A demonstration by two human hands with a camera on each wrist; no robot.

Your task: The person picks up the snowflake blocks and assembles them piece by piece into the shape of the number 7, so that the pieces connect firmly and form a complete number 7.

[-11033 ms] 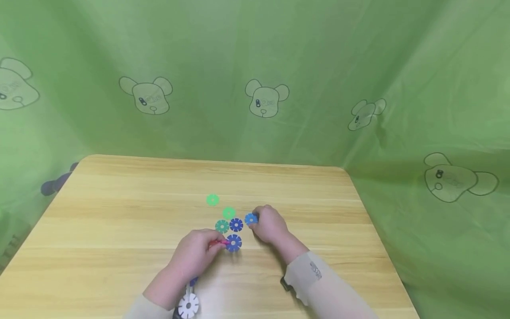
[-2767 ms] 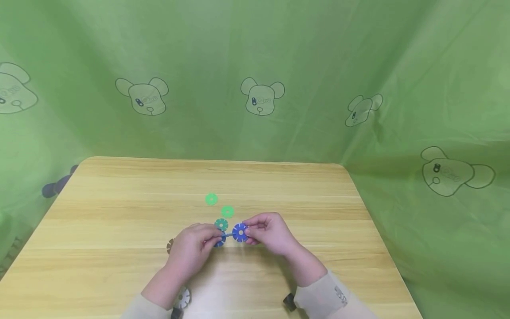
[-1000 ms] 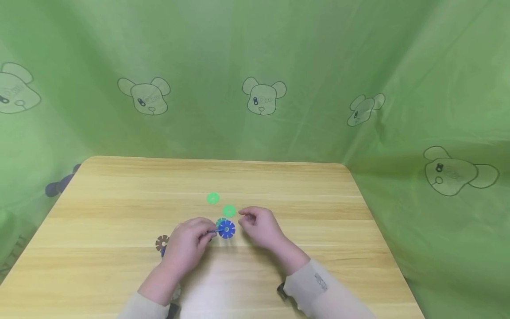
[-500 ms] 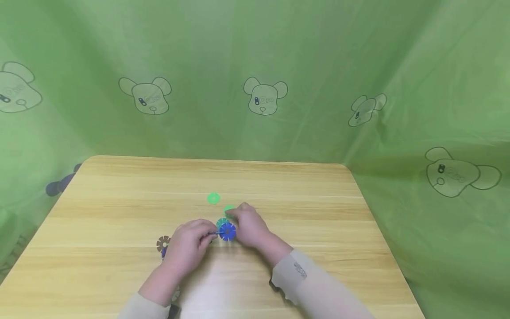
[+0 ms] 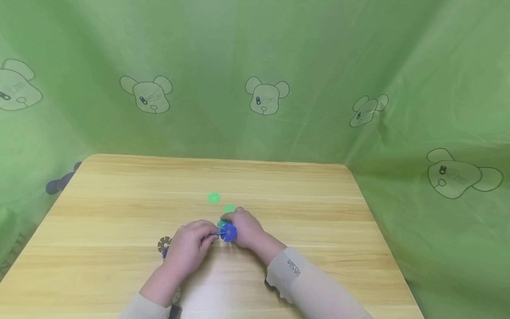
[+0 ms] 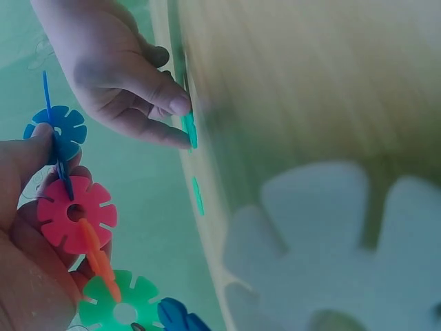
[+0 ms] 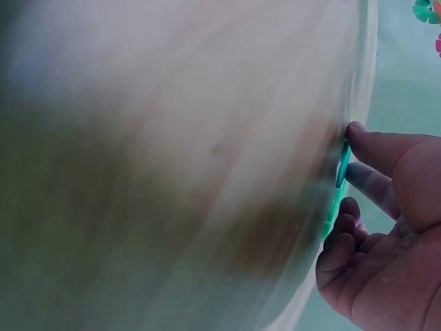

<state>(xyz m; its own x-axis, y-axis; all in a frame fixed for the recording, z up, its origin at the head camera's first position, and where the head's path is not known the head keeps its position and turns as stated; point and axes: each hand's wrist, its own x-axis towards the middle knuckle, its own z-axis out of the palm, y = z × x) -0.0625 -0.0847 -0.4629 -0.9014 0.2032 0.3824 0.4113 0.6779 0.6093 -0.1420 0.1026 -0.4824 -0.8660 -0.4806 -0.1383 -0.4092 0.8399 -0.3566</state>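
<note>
My left hand [image 5: 192, 243] grips a chain of notched plastic discs, slotted into each other, above the table. At the chain's right end faces a dark blue disc [image 5: 233, 230]. The left wrist view shows a lighter blue disc [image 6: 69, 141] at the fingertips, then a pink disc [image 6: 58, 214], an orange disc [image 6: 98, 258] and a green disc [image 6: 141, 296]. A brown disc [image 5: 161, 244] shows beyond the left hand. My right hand [image 5: 247, 228] pinches a teal disc [image 7: 343, 165] at the tabletop between thumb and finger, partly hidden behind the dark blue disc.
Two light green discs lie on the wooden table [image 5: 303, 199]: a nearer disc [image 5: 229, 208] just past the right fingers and a farther disc [image 5: 210, 198]. A large pale disc [image 6: 310, 207] blurs close to the left wrist camera. Green curtain [image 5: 207, 110] surrounds the table.
Two blue discs from the table have joined the chain since the oldest frame. Over the last second, my right hand has moved left, over the nearer light green disc, then onto the teal one.
</note>
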